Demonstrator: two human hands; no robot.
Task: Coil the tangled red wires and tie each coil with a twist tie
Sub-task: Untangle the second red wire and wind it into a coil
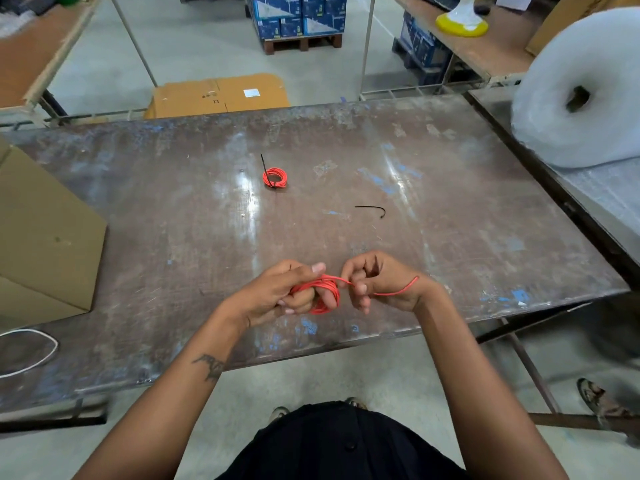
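My left hand (277,294) holds a coil of red wire (325,294) wound around its fingers, above the near edge of the worn metal table (173,237). My right hand (375,282) pinches the loose end of that wire, and the tail (401,289) runs to the right across my wrist. Further back at the table's middle lies a finished red coil (275,177) with a black tie (266,166) sticking out of it. A loose black tie (372,209) lies to the right of it.
A cardboard box (41,244) stands on the table's left side, with a white loop of cord (29,351) near the front left corner. A big roll of bubble wrap (581,95) sits on the neighbouring table at right. Another person's foot (595,400) is on the floor at right.
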